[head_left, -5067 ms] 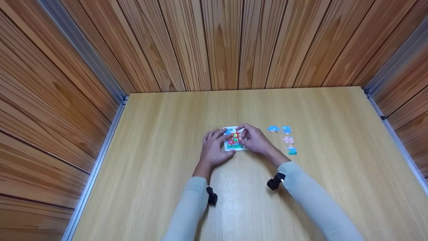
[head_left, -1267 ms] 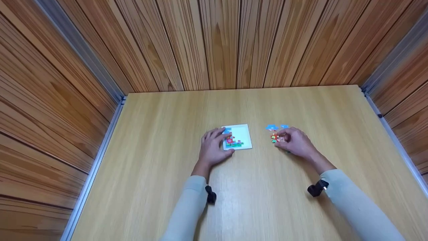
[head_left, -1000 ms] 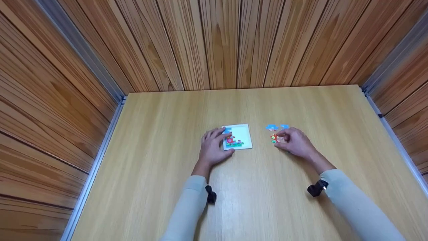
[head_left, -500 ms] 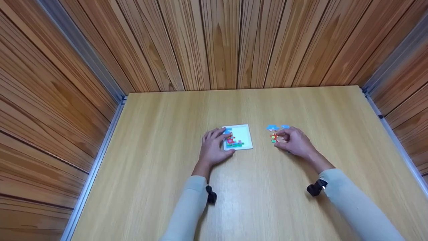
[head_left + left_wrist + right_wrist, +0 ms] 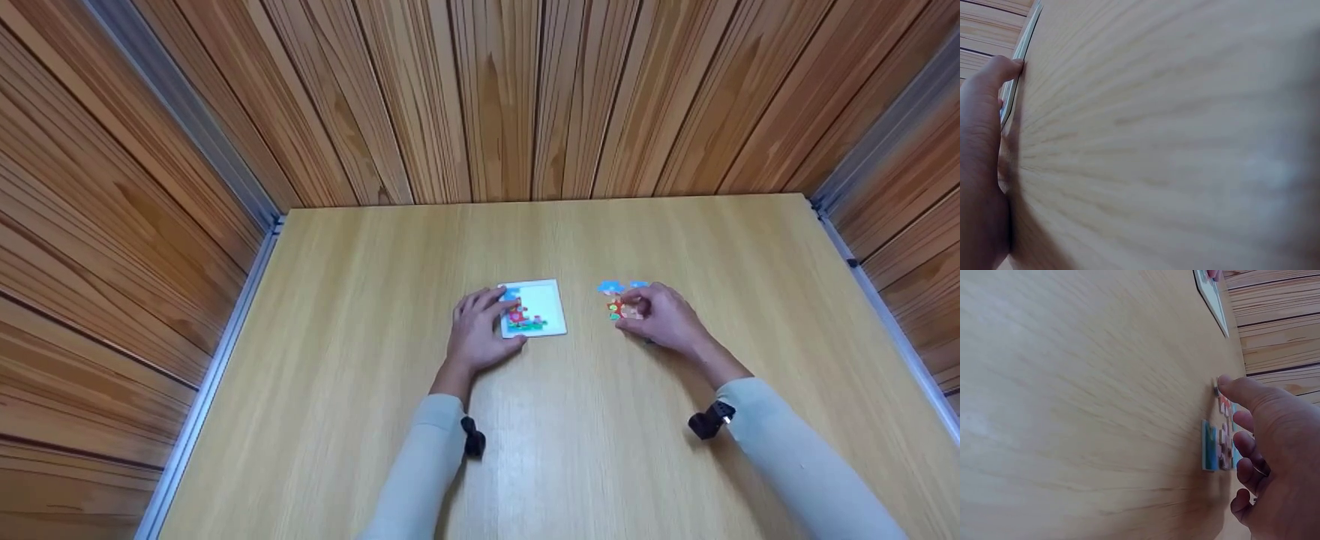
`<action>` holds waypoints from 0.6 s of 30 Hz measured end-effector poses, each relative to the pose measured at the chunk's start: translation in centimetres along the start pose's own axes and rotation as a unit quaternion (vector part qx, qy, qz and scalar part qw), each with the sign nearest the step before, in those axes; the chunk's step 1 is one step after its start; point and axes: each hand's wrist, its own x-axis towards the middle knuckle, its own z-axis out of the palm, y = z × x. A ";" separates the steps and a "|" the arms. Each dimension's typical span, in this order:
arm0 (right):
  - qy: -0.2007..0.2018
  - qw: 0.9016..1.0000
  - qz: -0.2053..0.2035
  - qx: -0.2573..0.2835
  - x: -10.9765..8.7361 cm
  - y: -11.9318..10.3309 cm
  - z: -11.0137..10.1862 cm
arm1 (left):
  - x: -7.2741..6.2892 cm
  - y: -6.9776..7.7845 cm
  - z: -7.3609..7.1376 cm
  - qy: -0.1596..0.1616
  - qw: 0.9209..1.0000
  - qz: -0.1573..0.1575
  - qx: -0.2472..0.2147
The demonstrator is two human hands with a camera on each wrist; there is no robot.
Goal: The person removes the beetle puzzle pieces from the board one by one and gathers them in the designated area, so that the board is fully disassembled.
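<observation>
My left hand rests over the left side of a white puzzle tray. Its index finger lies on the picture pieces and its thumb touches the near edge, as the left wrist view also shows. Flower-picture pieces fill the tray's left and lower parts, leaving white backing at the upper right. To the right of the tray, my right hand pinches a red and green puzzle piece between thumb and index finger, low over the table. In the right wrist view a blue-green piece and a pink piece lie beside the fingers.
Two blue puzzle pieces, one left and one right, lie just beyond my right hand. The wooden table ends at a plank wall at the back, with metal-edged plank walls on both sides.
About five seconds ago my right hand was over the tray; it has since carried the red puzzle piece right to the loose pieces. Over the last second it barely shifts. My left hand stays put.
</observation>
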 end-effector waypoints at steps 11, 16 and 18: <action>-0.018 1.000 -0.016 0.017 1.0 -2.7 1.0 | 0.0 0.0 0.1 0.003 1.000 -0.002 -0.005; -0.027 0.999 -0.019 0.020 1.6 -4.2 1.9 | -0.1 0.2 0.0 0.006 1.000 -0.005 -0.006; -0.035 0.999 -0.011 0.025 1.8 -4.7 2.2 | -0.1 0.3 0.0 0.008 1.000 -0.005 -0.008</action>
